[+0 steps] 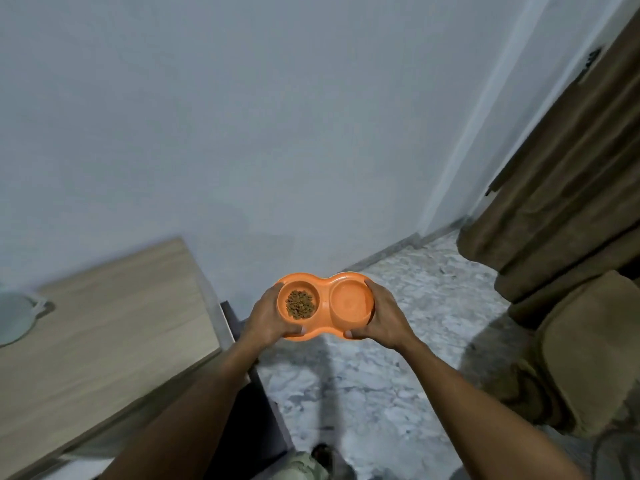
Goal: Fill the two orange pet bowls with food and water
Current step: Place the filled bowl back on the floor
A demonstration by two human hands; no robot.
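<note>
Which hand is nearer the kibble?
Left. The left hand grips the orange double bowl at the kibble end; the right hand grips the opposite end, beside the other compartment.

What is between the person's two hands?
The head view shows an orange double pet bowl held between the left hand and right hand; its left cup holds kibble.

wall (242, 116): pale, plain | floor (398, 375): grey marbled tile | wooden tabletop (104, 323): left | brown curtain (571, 185): right
</note>
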